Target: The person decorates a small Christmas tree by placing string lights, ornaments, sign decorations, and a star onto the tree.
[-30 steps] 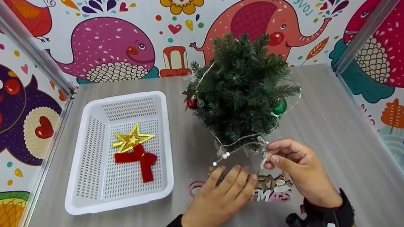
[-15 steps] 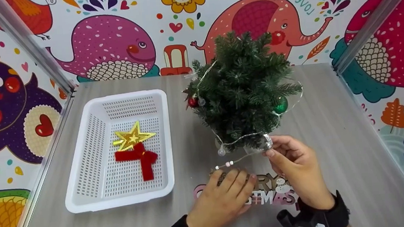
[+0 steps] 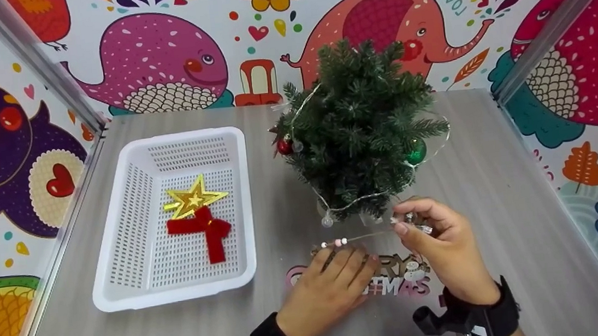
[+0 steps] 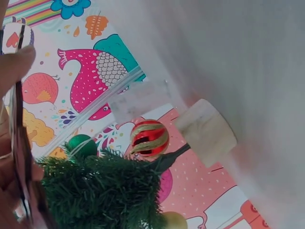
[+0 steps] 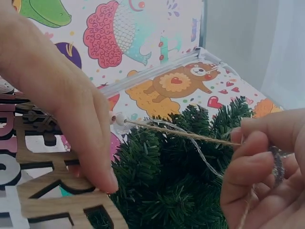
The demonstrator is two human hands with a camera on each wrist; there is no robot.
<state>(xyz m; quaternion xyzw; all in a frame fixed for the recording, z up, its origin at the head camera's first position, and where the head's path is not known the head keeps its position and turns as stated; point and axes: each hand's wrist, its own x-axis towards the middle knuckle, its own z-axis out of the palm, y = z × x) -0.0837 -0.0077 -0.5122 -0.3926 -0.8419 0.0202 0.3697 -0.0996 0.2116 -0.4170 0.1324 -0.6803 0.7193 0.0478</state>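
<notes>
My left hand (image 3: 322,297) grips a wooden "Merry Christmas" sign (image 3: 395,286), its fingers over the upper edge. The sign has brown, white and pink letters and a small snowman. From its top runs a twine cord (image 5: 190,135) with white and pink beads (image 3: 338,242). My right hand (image 3: 444,250) pinches that cord, drawn out nearly straight to the right. A silvery, clear bit (image 5: 278,167) shows among the right fingers; its kind is unclear. Just beyond both hands stands a small green Christmas tree (image 3: 356,135) with a string of lights (image 3: 357,203) draped round it.
At the left sits a white basket (image 3: 245,206) with a gold star (image 3: 195,199) and a red bow (image 3: 211,227). On the tree hang a green ball (image 3: 416,152) and red ornaments (image 4: 150,138). Its pale base (image 4: 207,133) shows in the left wrist view. Printed panels wall the table.
The right hand has drawn the twine away from the tree's lower front, down and to the right, so it looks straighter. The left hand keeps hold of the sign, shifting slightly right.
</notes>
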